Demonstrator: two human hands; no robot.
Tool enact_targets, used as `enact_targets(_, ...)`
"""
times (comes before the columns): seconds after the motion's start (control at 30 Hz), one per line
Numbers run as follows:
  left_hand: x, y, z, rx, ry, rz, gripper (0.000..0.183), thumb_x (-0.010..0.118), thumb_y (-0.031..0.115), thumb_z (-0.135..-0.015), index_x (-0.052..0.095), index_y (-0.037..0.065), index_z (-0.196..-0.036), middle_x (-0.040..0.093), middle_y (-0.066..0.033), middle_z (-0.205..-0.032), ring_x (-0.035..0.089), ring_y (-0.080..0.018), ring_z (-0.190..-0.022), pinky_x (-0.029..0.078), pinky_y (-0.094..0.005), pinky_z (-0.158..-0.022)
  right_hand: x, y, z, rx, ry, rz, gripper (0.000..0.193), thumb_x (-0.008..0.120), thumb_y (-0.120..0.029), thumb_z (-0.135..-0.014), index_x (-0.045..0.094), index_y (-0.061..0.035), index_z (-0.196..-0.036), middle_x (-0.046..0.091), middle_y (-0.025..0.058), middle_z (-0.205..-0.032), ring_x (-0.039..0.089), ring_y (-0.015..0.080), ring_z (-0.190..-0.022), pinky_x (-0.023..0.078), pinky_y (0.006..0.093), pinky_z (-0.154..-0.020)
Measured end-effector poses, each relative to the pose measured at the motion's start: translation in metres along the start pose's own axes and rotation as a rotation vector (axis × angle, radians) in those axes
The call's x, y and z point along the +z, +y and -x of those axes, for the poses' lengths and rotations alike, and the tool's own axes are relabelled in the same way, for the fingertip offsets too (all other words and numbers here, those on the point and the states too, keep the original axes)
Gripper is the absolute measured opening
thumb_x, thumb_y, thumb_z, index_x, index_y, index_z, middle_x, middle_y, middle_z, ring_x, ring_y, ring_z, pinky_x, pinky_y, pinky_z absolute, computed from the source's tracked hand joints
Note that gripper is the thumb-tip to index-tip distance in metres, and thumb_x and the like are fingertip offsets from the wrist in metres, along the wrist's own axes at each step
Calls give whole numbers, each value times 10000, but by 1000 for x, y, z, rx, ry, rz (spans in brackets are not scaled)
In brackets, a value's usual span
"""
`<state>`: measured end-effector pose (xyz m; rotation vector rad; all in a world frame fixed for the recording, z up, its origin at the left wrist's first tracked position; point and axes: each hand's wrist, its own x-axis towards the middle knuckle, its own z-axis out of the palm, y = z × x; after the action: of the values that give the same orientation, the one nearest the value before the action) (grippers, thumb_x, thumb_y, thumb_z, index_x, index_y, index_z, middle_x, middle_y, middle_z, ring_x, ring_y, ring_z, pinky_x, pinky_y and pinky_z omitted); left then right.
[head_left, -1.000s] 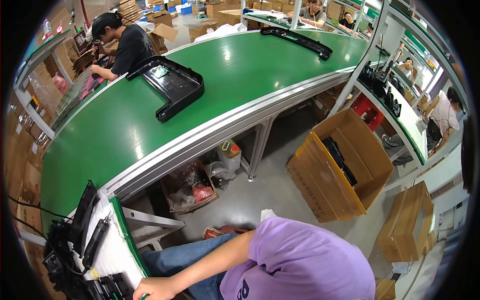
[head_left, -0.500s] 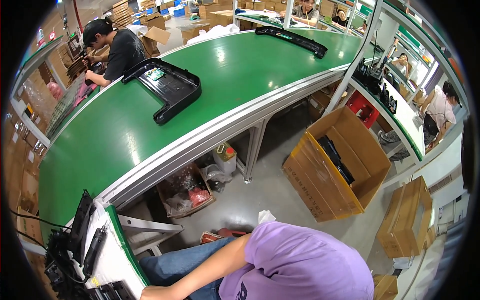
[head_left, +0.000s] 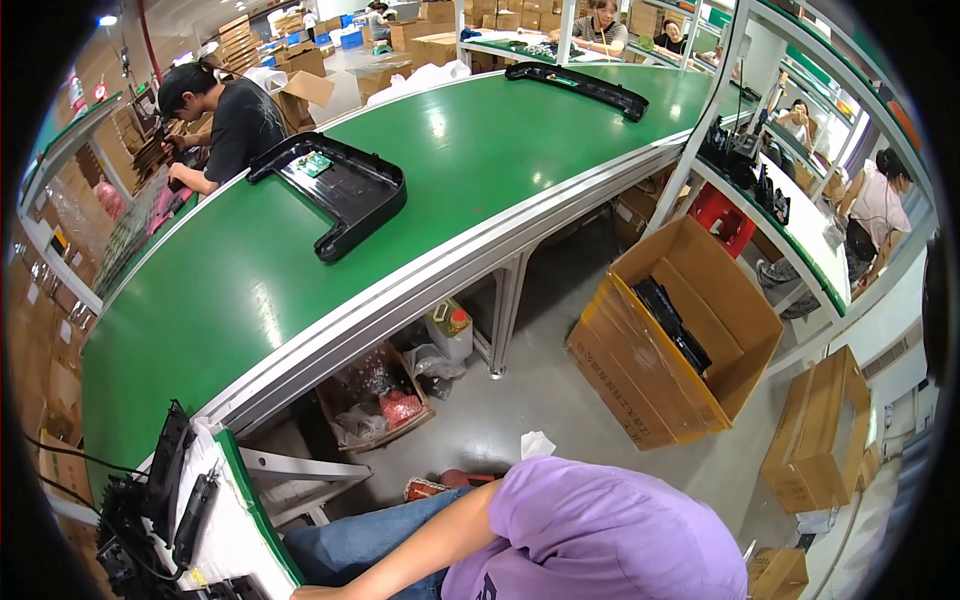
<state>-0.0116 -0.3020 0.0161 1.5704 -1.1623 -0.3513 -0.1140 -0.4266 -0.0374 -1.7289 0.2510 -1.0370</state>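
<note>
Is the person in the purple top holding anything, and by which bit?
Can't tell: the right hand is mostly cut off at the bottom, and the left hand is out of view.

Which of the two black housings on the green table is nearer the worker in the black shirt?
The broad, tray-like housing, right beside that worker; the other, a long narrow housing, lies farther along the green table.
</note>
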Motion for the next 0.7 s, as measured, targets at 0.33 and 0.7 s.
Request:
enact_targets(0.33,0,6,0,-38,32,-9,277,629,55,-800,533,-17,-1049,556,-79,-921,486,-159,-788,415,-271,-689,4,-2,-3,-32,16,24,196,559,-261,-730,663,-160,-862,647,58,-723,618,234,-630,469,350,-553)
enact_targets(0.7,9,21,3,-39,83,33,269,631,71,-809,538,-8,-1049,550,-62,-909,469,-140,-761,407,-259,-662,4,-9,-1,1,44,9,191,576,-274,-725,651,-157,-856,650,70,-738,622,250,-645,472,360,-560)
